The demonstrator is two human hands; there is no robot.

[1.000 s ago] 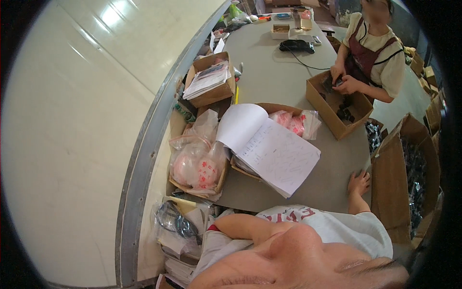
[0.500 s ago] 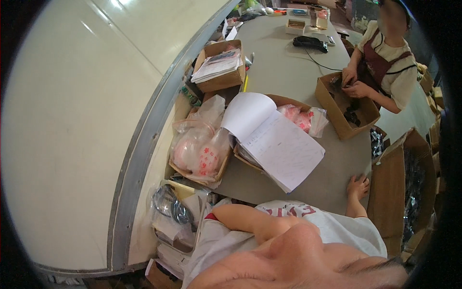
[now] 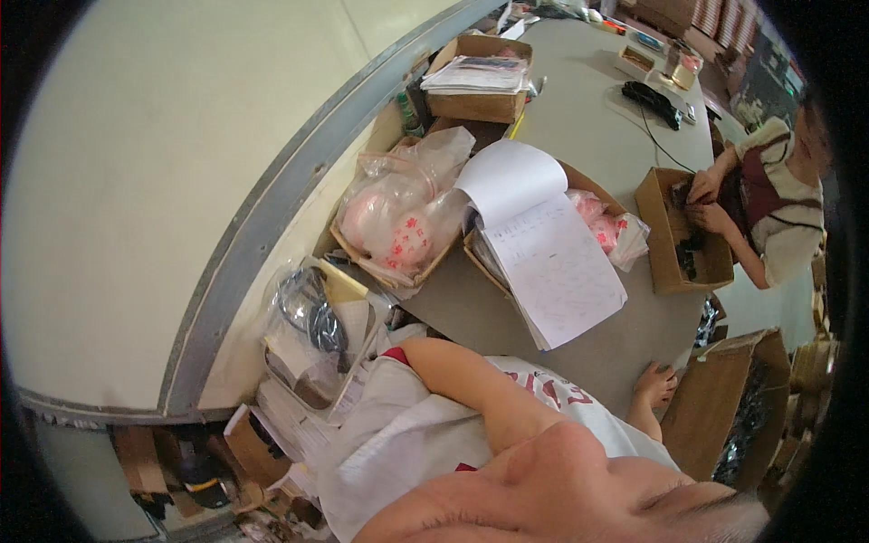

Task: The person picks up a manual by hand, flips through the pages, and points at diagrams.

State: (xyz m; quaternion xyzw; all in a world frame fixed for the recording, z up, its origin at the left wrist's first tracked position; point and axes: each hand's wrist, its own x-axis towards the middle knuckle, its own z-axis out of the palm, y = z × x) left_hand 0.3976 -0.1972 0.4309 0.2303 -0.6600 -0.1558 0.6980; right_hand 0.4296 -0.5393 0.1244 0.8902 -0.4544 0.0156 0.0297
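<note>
— What's nearest to you?

— The person's right hand (image 3: 654, 385), at about four o'clock, resting flat on the edge of the grey table (image 3: 588, 100), fingers slightly spread and holding nothing. The left arm bends across the white shirt; its hand is hidden, so I cannot tell how those fingers stand.

— And what lies closest to that hand?

— An open notebook (image 3: 548, 253), toward eleven o'clock from it, near but not touching. It lies across a shallow cardboard box (image 3: 484, 258), one page curled upward.

— Beyond that?

— At nine o'clock from the notebook, a clear bag of pink things (image 3: 398, 226) sits in another carton. At three o'clock, a second pink bag (image 3: 611, 231), then a small brown box (image 3: 674, 240) where another person's hands (image 3: 701, 204) are busy inside.

— Farthest?

— At twelve o'clock, a carton of papers (image 3: 478, 80); at one o'clock, a black device (image 3: 652, 100) with its cable.
</note>
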